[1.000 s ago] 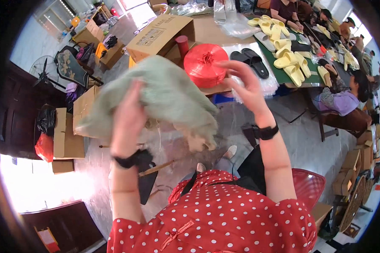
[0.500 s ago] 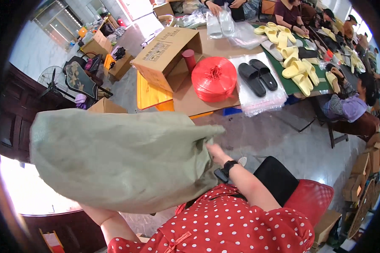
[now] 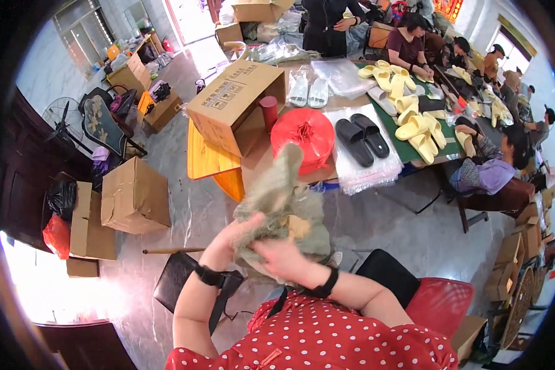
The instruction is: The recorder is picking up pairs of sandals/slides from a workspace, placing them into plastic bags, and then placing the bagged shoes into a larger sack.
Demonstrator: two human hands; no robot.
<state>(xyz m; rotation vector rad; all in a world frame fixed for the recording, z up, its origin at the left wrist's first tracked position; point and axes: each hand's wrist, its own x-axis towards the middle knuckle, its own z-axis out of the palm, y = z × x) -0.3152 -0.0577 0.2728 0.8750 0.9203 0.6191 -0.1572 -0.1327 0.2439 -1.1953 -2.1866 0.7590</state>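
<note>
A grey-green woven sack is bunched up in front of my body, with one part sticking up toward the table. On its left side my left hand is closed on the cloth, a little blurred by motion. Just below and to the right, my right hand grips a fold of the same sack. A tan patch shows on the sack beside that hand. Behind the upright part stands a big roll of red plastic twine. Some fingers are hidden in the folds.
The table ahead bears an open carton, a red cylinder, black slides on plastic bags and yellow slippers. Cartons stand left, chairs close by. Several people sit along the table; one person stands.
The sack was spread wide to the left; now it is gathered into a bundle before me. My left hand has come up into view beside my right hand. The slides opposite were put down.
</note>
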